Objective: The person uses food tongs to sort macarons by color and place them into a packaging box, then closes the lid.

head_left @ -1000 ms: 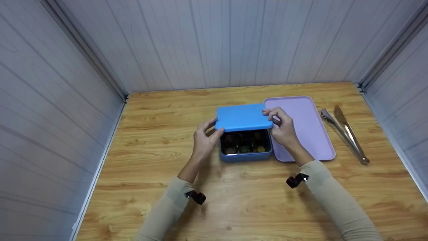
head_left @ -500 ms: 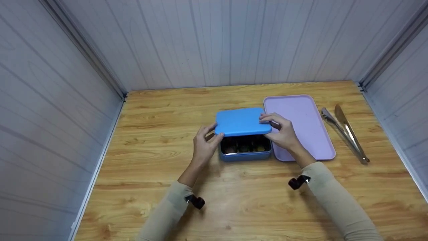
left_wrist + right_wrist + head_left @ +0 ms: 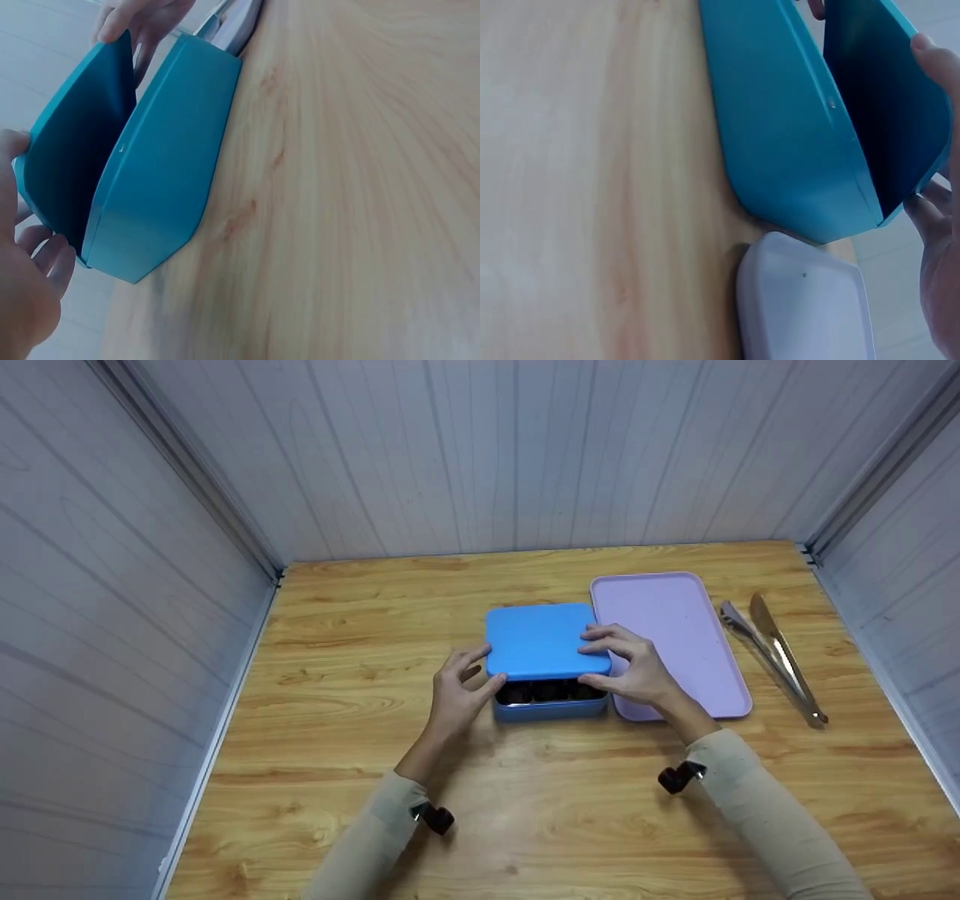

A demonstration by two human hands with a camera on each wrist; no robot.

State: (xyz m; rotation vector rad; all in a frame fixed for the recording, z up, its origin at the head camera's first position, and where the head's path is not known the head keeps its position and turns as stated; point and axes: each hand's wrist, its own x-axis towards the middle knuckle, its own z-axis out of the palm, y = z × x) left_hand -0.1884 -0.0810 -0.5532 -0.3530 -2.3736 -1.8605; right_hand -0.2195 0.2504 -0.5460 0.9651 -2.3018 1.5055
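A blue lid [image 3: 544, 641] slants over a blue lunch box [image 3: 551, 711], its rear edge low and its front edge raised. Through the front gap, dark compartments show; their contents are too dark to tell. My left hand [image 3: 456, 697] holds the lid's left side, thumb at the front left corner. On the other side, my right hand [image 3: 637, 669] grips the lid's right part, thumb at the front edge. The left wrist view shows the lid's dark underside [image 3: 79, 142] standing apart from the box wall [image 3: 161, 165]; at the rear, lid and box meet.
A lilac tray [image 3: 697, 660] lies just right of the box. Farther right, metal tongs [image 3: 769, 656] lie alongside a knife [image 3: 780, 641] on the wooden table [image 3: 360, 660]. Pale panels [image 3: 517, 450] enclose the back and both sides.
Both hands have lowered the lid and brought it toward the front, so the gap over the box is narrower. My right thumb now sits at the lid's front edge.
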